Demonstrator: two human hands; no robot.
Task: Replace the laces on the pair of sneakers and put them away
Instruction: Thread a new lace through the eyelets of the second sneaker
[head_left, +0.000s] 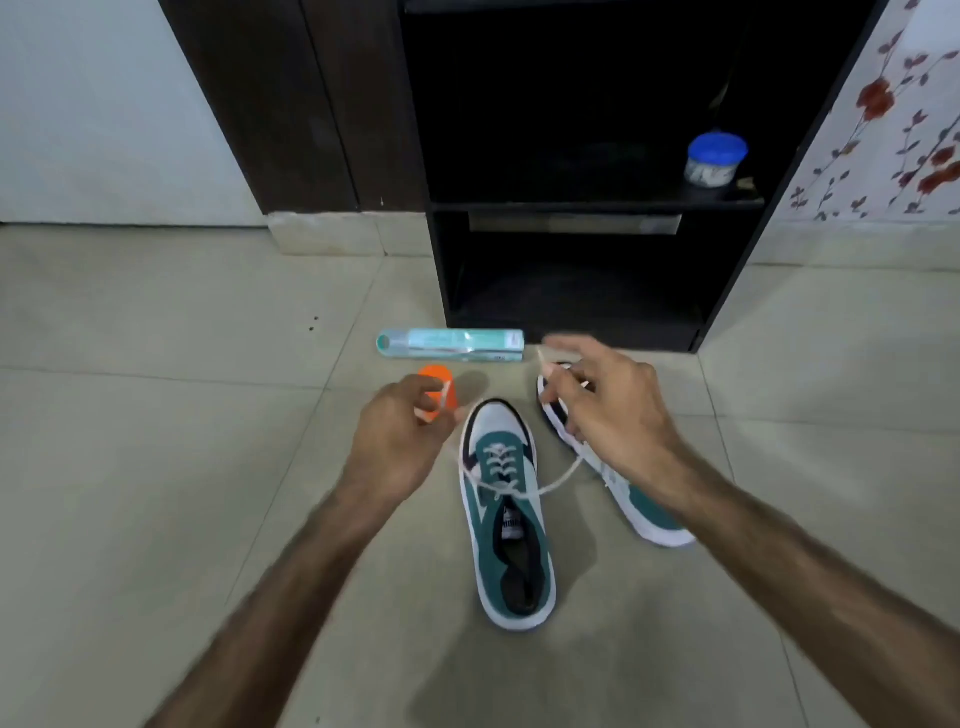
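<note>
A teal, white and navy sneaker (511, 540) stands on the tiled floor in the middle, toe pointing away from me. A white lace (498, 462) is threaded through its eyelets, and both ends rise to my hands. My left hand (400, 441) pinches one lace end left of the toe. My right hand (608, 410) pinches the other end above the second sneaker (649, 506). That shoe lies to the right, partly hidden under my right hand.
A black open shelf unit (587, 205) stands straight ahead, with a blue-lidded jar (714, 161) on its middle shelf. A teal packet (452, 344) lies on the floor before it, and an orange object (439, 389) sits behind my left hand. Dark wooden panels (291, 104) are at the left.
</note>
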